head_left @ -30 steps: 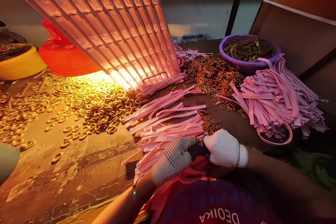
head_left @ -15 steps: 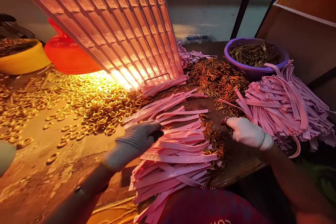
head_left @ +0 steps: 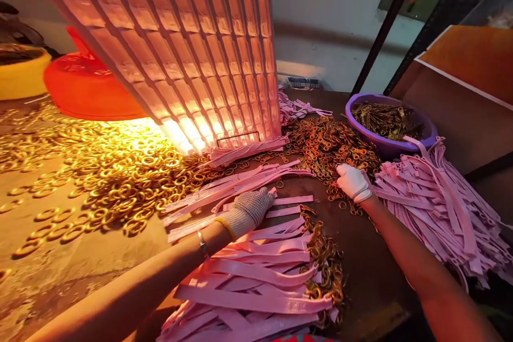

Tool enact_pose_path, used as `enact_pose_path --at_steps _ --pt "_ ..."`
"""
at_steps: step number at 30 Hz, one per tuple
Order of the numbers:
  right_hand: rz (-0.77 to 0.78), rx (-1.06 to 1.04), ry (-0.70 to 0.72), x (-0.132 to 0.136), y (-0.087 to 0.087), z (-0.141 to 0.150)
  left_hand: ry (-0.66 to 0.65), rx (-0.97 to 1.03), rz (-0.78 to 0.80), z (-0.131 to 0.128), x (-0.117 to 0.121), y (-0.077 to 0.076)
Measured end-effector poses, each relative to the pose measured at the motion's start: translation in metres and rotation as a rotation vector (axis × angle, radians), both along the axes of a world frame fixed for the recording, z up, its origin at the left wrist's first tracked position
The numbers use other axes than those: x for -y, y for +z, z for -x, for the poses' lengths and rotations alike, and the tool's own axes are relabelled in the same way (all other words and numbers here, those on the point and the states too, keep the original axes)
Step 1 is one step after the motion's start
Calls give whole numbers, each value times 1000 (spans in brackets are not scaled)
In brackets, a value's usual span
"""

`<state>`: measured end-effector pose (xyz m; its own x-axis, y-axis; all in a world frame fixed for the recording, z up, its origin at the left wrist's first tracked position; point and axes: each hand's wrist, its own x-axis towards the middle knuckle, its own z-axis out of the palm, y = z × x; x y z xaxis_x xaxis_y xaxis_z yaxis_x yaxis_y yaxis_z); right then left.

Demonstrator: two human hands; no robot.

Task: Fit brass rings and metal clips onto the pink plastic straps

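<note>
My left hand [head_left: 250,209], in a dotted knit glove, is closed over the pink straps, and a pink strap end shows at its fingertips. Below it lies a row of pink straps [head_left: 256,272] with brass-coloured metal hooks [head_left: 323,256] at their right ends. My right hand [head_left: 353,183], in a white glove, is closed at the near edge of a heap of small metal clasps [head_left: 331,141]; whatever its fingers hold is hidden. Just right of that hand spreads a big pile of pink straps [head_left: 425,197].
A purple basin [head_left: 430,133] of metal pieces stands at the back right. Loose metal rings [head_left: 120,187] cover the left table under a red lamp shade [head_left: 92,93]. A ribbed translucent panel [head_left: 192,59] leans beside it. A yellow tub [head_left: 24,77] sits far left.
My left hand has moved forward and right across the straps. My right hand has moved forward, from the bare table beside the hooks to the clasp heap. The camera view has shifted too.
</note>
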<state>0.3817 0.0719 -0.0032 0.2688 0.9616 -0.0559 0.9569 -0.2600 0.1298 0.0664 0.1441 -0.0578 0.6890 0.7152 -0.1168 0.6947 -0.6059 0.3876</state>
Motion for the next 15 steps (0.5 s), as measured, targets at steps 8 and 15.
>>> enact_pose_path --at_steps 8,15 --pt "-46 71 36 -52 -33 34 256 148 -47 48 -3 4" --pt "-158 72 55 -52 -67 27 662 333 -284 171 -70 30"
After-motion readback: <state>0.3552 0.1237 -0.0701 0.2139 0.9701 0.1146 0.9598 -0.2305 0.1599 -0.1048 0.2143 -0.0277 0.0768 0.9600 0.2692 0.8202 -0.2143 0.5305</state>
